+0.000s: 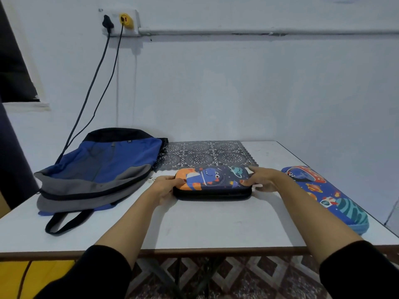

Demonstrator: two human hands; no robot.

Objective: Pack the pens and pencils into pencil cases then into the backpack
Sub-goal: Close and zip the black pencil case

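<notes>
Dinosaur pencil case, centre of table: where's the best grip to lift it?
Grip the two short ends of the dinosaur pencil case, one hand from each side. It lies flat and closed, its long axis left-right, with no other object against its ends. The left hand and right hand hold it there.

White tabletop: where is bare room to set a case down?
Bare: the white tabletop in front of the dark dinosaur-print pencil case, between the forearms; also the far corner right of the black lace mat. Crowded: blue-and-grey backpack fills the left, blue space-print pencil case lines the right edge.
</notes>
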